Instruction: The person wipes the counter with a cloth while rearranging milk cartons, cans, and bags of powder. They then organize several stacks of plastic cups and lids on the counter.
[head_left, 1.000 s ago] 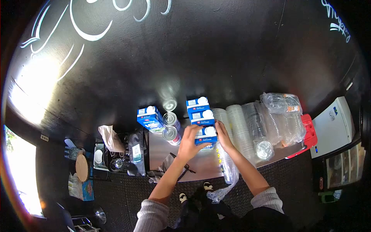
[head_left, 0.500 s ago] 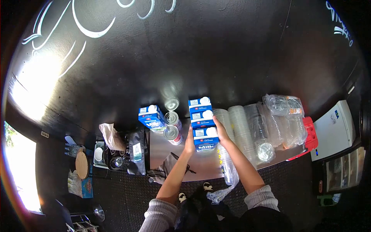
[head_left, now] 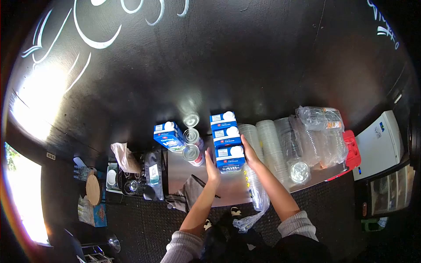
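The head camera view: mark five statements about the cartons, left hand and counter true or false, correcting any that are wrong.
1. Three blue-and-white milk cartons stand in a row. True.
2. The cartons' round caps are red. False: they are white.
3. The bare left hand grips a can. False: it is open, fingers extended.
4. Stacks of clear plastic cups lie right of the row, on the silver metal counter. True.
5. The white boxy appliance is left of the counter. False: it is to the right.

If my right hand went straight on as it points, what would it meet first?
Probably the right side of the middle milk carton, just ahead of the right hand, though depth is unclear.
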